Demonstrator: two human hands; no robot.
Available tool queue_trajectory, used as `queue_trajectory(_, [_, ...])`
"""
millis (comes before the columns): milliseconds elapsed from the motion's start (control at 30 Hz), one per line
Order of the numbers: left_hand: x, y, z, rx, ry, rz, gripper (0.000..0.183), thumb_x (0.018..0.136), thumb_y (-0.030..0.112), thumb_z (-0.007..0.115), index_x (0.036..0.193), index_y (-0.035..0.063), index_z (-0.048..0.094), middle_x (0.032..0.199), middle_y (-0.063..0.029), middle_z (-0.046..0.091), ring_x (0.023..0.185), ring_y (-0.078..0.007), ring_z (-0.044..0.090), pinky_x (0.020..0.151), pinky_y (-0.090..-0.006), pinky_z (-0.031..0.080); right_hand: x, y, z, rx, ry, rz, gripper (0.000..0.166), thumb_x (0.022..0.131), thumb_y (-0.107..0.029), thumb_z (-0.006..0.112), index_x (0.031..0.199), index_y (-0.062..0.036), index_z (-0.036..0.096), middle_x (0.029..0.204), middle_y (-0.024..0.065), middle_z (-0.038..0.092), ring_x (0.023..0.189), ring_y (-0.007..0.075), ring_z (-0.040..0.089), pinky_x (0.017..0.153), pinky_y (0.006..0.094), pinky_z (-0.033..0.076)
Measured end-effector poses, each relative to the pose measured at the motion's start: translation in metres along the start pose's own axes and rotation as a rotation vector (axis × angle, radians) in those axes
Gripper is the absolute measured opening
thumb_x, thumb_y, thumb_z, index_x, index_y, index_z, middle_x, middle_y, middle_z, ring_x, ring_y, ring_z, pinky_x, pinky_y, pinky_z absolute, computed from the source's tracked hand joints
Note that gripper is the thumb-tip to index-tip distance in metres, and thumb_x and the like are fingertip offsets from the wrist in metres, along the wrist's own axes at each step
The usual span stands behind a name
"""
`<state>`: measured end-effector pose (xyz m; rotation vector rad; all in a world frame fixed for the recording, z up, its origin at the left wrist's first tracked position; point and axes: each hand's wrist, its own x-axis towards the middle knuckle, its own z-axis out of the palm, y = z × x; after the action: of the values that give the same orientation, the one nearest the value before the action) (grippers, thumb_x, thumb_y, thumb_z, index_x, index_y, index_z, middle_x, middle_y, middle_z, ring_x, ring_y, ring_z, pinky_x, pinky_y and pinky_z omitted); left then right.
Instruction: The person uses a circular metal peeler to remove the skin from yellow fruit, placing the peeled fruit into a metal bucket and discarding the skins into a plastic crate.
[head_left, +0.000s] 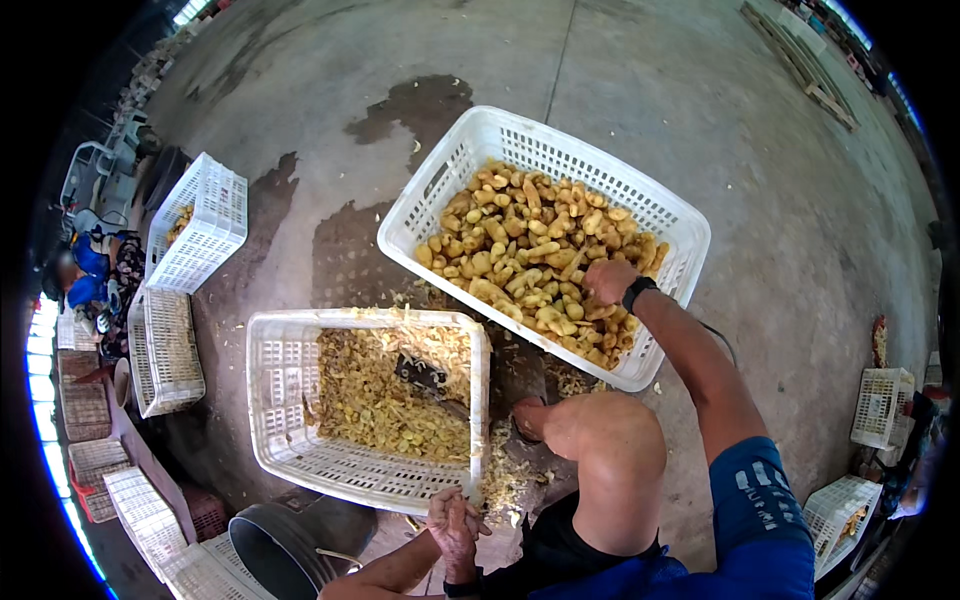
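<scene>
My right hand (611, 282), with a black band at the wrist, reaches into a white plastic crate (439, 279) of ginger roots (525, 240). Its fingers are bent down among the roots and partly hidden, so I cannot tell whether it grips one. My left hand (452, 517) is low in the view, fingers bent, by the near right corner of a second white plastic crate (360, 480). A second wrist with a black band overlaps it, and whose it is stays unclear. Pale peelings or slices (375, 420) lie in that crate, around a dark object (421, 375).
A grey bucket (281, 551) is at the lower left. White crates (196, 225) are stacked at the left, near a seated person (101, 277). More crates (844, 510) stand at the right. Peelings (510, 480) litter the concrete floor around my foot (529, 418), and wet patches (412, 112) darken it.
</scene>
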<state>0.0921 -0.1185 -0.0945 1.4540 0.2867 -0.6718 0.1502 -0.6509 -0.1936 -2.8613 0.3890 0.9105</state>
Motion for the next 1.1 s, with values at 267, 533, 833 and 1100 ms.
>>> queue_trajectory(267, [0.001,-0.001,-0.005,-0.001,-0.062,0.010,0.028,0.103,0.018,0.056,0.120,-0.0028,0.050,0.069,-0.0109,0.058,0.035,-0.0094,0.040,0.034,-0.0295,0.047,-0.004,-0.008,-0.014,-0.048,-0.042,-0.135,0.027,0.076,-0.025,0.074,0.101,-0.0134,0.075,0.095,0.0107,0.073,0.091,0.0313,0.070,0.073,0.0453,0.057])
queue_trajectory(533, [-0.003,0.001,-0.002,0.022,0.010,-0.023,0.028,0.103,0.019,0.055,0.118,-0.0037,0.050,0.069,-0.0113,0.057,0.035,-0.0095,0.040,0.034,-0.0297,0.048,-0.013,0.008,-0.002,-0.144,-0.016,-0.024,0.019,0.078,-0.023,0.071,0.092,-0.0100,0.076,0.093,0.0088,0.074,0.089,0.0286,0.072,0.069,0.0450,0.059])
queue_trajectory(833, [-0.004,0.004,0.000,-0.030,-0.012,-0.012,0.025,0.102,0.016,0.055,0.117,-0.0035,0.050,0.067,-0.0118,0.057,0.035,-0.0089,0.041,0.035,-0.0298,0.049,0.005,0.017,0.029,-0.146,0.055,0.033,0.013,0.078,-0.015,0.072,0.089,-0.0085,0.076,0.088,0.0105,0.074,0.086,0.0311,0.073,0.068,0.0448,0.059])
queue_trajectory(1100, [-0.004,-0.002,-0.004,-0.021,-0.020,0.013,0.029,0.102,0.018,0.055,0.119,-0.0037,0.050,0.071,-0.0111,0.057,0.033,-0.0104,0.038,0.032,-0.0295,0.044,-0.003,-0.002,-0.007,-0.050,-0.141,0.168,0.022,0.076,-0.017,0.074,0.095,-0.0062,0.077,0.098,0.0127,0.076,0.093,0.0310,0.073,0.073,0.0441,0.059])
